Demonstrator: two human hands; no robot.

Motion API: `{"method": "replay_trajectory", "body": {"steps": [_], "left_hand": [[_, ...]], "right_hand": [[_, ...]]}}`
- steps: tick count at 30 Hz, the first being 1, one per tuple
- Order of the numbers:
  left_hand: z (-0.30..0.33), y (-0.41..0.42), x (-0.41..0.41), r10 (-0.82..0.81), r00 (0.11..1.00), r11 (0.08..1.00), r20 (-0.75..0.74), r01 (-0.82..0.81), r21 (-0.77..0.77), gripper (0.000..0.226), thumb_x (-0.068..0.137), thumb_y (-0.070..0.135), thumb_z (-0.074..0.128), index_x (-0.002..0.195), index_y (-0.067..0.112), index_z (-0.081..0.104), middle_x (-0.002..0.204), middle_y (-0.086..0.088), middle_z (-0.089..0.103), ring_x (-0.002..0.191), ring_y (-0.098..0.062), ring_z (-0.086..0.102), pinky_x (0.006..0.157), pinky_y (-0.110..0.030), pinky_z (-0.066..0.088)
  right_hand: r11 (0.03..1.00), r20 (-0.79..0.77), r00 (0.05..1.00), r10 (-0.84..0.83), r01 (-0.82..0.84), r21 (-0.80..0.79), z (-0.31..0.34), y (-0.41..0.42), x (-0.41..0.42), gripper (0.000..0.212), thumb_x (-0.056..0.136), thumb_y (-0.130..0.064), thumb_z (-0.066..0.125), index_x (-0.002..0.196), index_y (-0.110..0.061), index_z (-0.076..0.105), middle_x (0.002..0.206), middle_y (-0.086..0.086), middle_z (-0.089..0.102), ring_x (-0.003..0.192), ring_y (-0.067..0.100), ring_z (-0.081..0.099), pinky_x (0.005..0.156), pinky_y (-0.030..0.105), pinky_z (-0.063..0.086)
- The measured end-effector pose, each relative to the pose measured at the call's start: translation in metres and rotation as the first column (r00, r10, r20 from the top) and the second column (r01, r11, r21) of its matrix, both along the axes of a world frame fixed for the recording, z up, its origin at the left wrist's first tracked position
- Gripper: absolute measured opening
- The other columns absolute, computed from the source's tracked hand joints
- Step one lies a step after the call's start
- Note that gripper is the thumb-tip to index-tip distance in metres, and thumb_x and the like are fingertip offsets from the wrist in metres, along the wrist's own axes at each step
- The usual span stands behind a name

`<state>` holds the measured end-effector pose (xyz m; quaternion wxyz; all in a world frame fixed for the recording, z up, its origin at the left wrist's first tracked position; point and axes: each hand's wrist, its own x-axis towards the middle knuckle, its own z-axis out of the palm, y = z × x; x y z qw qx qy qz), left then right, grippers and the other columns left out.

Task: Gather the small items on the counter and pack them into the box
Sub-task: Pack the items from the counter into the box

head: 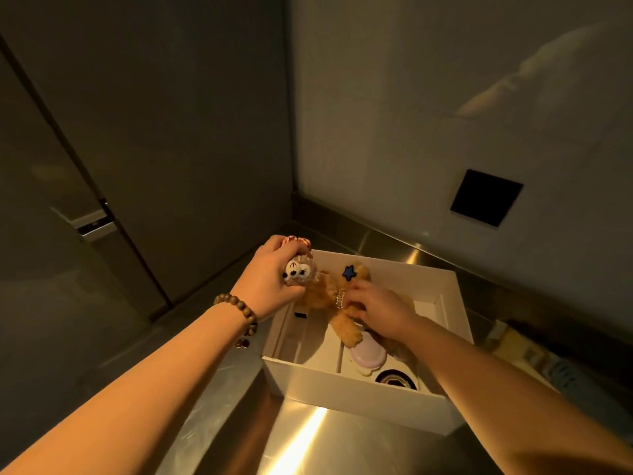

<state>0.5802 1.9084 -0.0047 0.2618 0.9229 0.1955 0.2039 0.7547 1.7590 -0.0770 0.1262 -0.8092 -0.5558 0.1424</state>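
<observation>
A white open box [359, 392] stands on the steel counter [325, 443]. Over its far left corner, my left hand [270, 282] grips the head of a small brown plush toy [329, 296] with a white face. My right hand [380, 310] holds the toy's body above the box's middle, and its legs hang down inside. A blue star [349, 271] sits on the plush behind it. In the box lie a round pink case [368, 354] and a dark round item [395, 379], near the front wall.
A beaded bracelet [239, 310] circles my left wrist. A black square panel [486, 197] is set in the right wall. Dark cabinet doors [120, 149] rise at the left. Blurred items [537, 358] lie on the counter right of the box.
</observation>
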Motion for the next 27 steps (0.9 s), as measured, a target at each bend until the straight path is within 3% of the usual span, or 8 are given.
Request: {"method": "replay_trajectory", "body": {"steps": [3,6,8,11,14,16,21,27], "left_hand": [[-0.003,-0.007,0.008,-0.057,0.998,0.998,-0.002,0.057,-0.023,0.047,0.070,0.019,0.072,0.113,0.028,0.054,0.117,0.004,0.044,0.105,-0.015,0.047,0.090,-0.036,0.049],[-0.002,-0.018,0.014,-0.160,0.987,0.986,0.001,0.160,-0.043,0.047,0.069,0.019,0.072,0.113,0.027,0.055,0.116,0.006,0.043,0.103,-0.012,0.047,0.089,-0.033,0.049],[0.001,-0.025,0.018,-0.230,0.973,0.972,0.006,0.230,-0.052,0.048,0.069,0.018,0.071,0.112,0.026,0.055,0.117,0.006,0.044,0.105,-0.012,0.048,0.090,-0.031,0.048],[0.004,-0.033,0.023,-0.287,0.958,0.955,0.031,0.288,-0.075,0.046,0.068,0.017,0.072,0.110,0.026,0.056,0.117,0.006,0.046,0.106,-0.009,0.049,0.091,-0.029,0.047],[0.004,-0.037,0.025,-0.307,0.951,0.947,0.033,0.309,-0.093,0.045,0.069,0.017,0.073,0.110,0.026,0.056,0.117,0.006,0.046,0.106,-0.007,0.048,0.091,-0.025,0.046],[0.002,-0.040,0.027,-0.303,0.952,0.944,0.032,0.305,-0.125,0.046,0.069,0.017,0.073,0.109,0.030,0.054,0.118,0.006,0.045,0.107,-0.007,0.048,0.088,-0.020,0.045],[-0.001,-0.047,0.030,-0.279,0.957,0.940,0.081,0.289,-0.181,0.057,0.069,0.021,0.072,0.118,0.037,0.048,0.118,0.006,0.046,0.107,-0.003,0.046,0.087,-0.017,0.043],[0.001,-0.052,0.035,-0.222,0.949,0.905,0.226,0.286,-0.315,0.062,0.072,0.021,0.076,0.125,0.035,0.045,0.121,0.004,0.051,0.107,-0.006,0.054,0.088,-0.025,0.051]], "right_hand": [[0.998,-0.003,0.998,-0.059,0.059,0.010,0.017,0.004,-0.005,0.019,0.093,-0.027,0.054,0.108,-0.028,0.065,0.116,-0.005,0.059,0.105,0.016,0.056,0.094,0.032,0.046],[0.925,-0.257,0.949,-0.182,0.254,0.283,0.045,0.008,-0.014,0.023,0.094,-0.027,0.052,0.115,-0.029,0.061,0.108,-0.009,0.061,0.098,0.007,0.056,0.079,0.019,0.043],[0.895,-0.513,0.849,-0.128,0.322,0.308,0.061,0.007,-0.018,0.030,0.096,-0.026,0.050,0.125,-0.034,0.055,0.118,-0.010,0.059,0.105,0.006,0.054,0.082,0.019,0.046],[0.928,-0.719,0.695,-0.009,0.274,0.253,0.071,-0.002,-0.018,0.043,0.094,-0.018,0.053,0.131,-0.039,0.050,0.126,-0.007,0.057,0.113,0.010,0.055,0.090,0.029,0.051],[0.923,-0.920,0.385,0.081,0.320,0.215,0.071,-0.010,-0.015,0.045,0.091,-0.004,0.055,0.129,-0.026,0.055,0.124,0.008,0.061,0.111,0.022,0.062,0.091,0.037,0.053],[0.919,-0.956,0.277,0.098,0.343,0.194,0.071,-0.015,-0.014,0.042,0.090,-0.001,0.054,0.128,-0.019,0.057,0.122,0.013,0.062,0.109,0.024,0.063,0.090,0.038,0.053],[0.907,-0.942,0.320,0.099,0.361,0.217,0.068,-0.027,-0.012,0.035,0.088,-0.006,0.062,0.121,-0.018,0.062,0.110,0.005,0.069,0.100,0.018,0.067,0.077,0.025,0.055],[0.855,-0.784,0.618,-0.056,0.435,0.282,0.066,-0.032,-0.011,0.021,0.081,-0.027,0.071,0.100,-0.036,0.067,0.097,-0.011,0.069,0.095,0.010,0.063,0.072,0.021,0.050]]}}
